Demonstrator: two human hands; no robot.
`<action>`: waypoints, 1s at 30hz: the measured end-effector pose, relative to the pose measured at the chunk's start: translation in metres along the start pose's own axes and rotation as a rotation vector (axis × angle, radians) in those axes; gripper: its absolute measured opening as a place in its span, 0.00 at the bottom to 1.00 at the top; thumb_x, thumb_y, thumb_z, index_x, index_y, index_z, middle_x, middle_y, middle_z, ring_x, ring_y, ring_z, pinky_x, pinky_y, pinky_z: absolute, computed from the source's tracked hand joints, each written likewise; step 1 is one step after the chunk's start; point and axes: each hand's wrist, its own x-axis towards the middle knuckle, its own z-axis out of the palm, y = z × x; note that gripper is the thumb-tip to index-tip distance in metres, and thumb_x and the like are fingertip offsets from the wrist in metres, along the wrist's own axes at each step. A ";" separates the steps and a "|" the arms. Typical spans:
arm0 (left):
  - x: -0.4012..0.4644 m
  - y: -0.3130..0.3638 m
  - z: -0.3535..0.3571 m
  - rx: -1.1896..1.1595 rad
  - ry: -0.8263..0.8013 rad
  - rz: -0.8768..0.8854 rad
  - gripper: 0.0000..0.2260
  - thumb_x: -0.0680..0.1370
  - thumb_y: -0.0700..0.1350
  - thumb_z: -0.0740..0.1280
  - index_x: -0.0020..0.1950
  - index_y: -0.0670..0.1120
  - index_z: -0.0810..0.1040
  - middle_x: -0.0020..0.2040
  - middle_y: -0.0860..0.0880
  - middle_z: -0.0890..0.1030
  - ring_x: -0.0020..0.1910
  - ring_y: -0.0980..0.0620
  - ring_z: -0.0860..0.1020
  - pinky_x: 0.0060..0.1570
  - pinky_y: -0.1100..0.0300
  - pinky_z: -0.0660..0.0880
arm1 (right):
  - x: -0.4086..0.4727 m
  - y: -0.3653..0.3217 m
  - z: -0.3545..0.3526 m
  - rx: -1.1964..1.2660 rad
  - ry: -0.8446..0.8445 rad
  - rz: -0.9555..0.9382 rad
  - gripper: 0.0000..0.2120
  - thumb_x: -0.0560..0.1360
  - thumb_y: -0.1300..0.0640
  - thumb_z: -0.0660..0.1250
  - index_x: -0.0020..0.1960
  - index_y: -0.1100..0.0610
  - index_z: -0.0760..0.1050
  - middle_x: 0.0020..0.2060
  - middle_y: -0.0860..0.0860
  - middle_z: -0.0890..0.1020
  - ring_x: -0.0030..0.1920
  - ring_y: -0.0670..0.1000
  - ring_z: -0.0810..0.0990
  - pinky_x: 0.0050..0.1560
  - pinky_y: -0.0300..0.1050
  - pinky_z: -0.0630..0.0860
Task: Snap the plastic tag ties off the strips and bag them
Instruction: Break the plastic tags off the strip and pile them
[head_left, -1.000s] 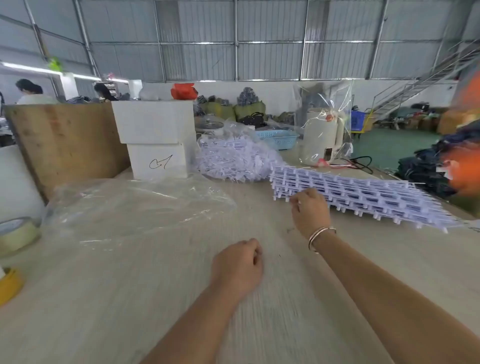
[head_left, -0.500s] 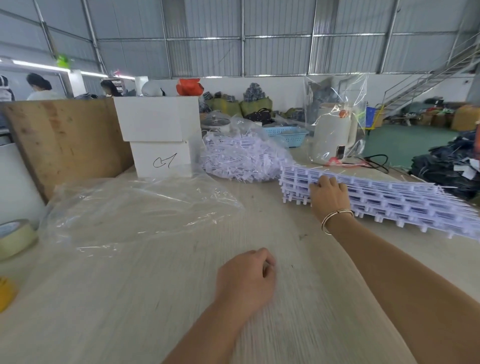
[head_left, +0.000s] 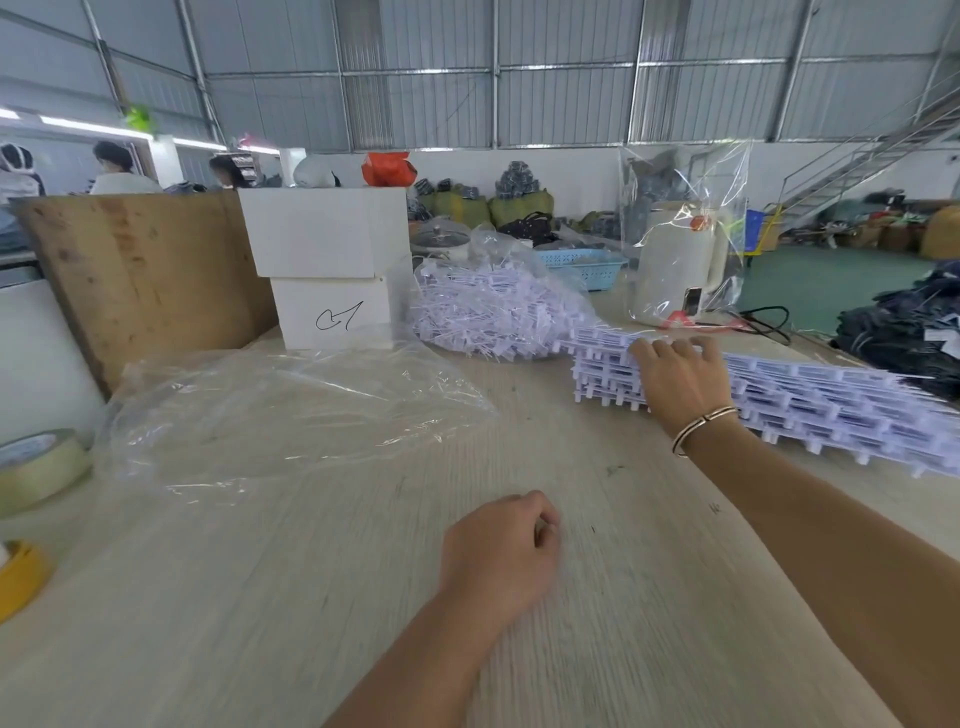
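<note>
Pale wood-grain surface (head_left: 311, 597) filled the near view, and the left hand (head_left: 498, 556) sat closest on it, fingers curled loosely with nothing in them. Further out and to the right, the right hand (head_left: 680, 379) lay on the near end of the stacked strips (head_left: 831, 410), fingers spread forward over the top layer; whether the fingertips had hooked an edge could not be told. Left of that, an empty clear bag (head_left: 291, 415) lay flat and crumpled. Beyond it, a second bag held a heap of loose tag ties (head_left: 493, 312) (already snapped off, by the look of them), just beside the far end of the stack. Two white boxes (head_left: 327, 270) stood further back, with rolls of tape (head_left: 36, 467) at the left edge.

The step in hand looked like fetching a fresh strip. Next, the right hand would probably need to separate one strip from the interlocked pile and draw it toward the left hand for snapping.
</note>
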 end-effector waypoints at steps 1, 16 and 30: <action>0.000 0.000 0.000 0.001 0.004 0.002 0.07 0.77 0.52 0.58 0.51 0.58 0.75 0.40 0.60 0.75 0.39 0.61 0.71 0.35 0.66 0.62 | -0.005 -0.001 -0.004 -0.012 0.015 -0.041 0.11 0.71 0.68 0.61 0.51 0.60 0.76 0.39 0.58 0.83 0.42 0.60 0.81 0.53 0.54 0.72; 0.046 0.039 -0.008 -1.512 -0.348 -0.653 0.19 0.80 0.50 0.62 0.63 0.37 0.70 0.58 0.38 0.77 0.54 0.44 0.78 0.51 0.53 0.77 | -0.039 -0.009 -0.026 0.332 -0.140 -0.291 0.15 0.81 0.52 0.56 0.65 0.52 0.72 0.54 0.52 0.78 0.54 0.55 0.76 0.47 0.48 0.73; 0.080 0.069 0.034 -1.734 0.079 -0.789 0.13 0.84 0.43 0.53 0.61 0.37 0.70 0.45 0.43 0.78 0.48 0.46 0.80 0.47 0.51 0.77 | -0.029 0.027 0.002 0.442 -0.399 -0.030 0.16 0.81 0.55 0.52 0.62 0.58 0.74 0.60 0.56 0.77 0.61 0.57 0.73 0.60 0.49 0.69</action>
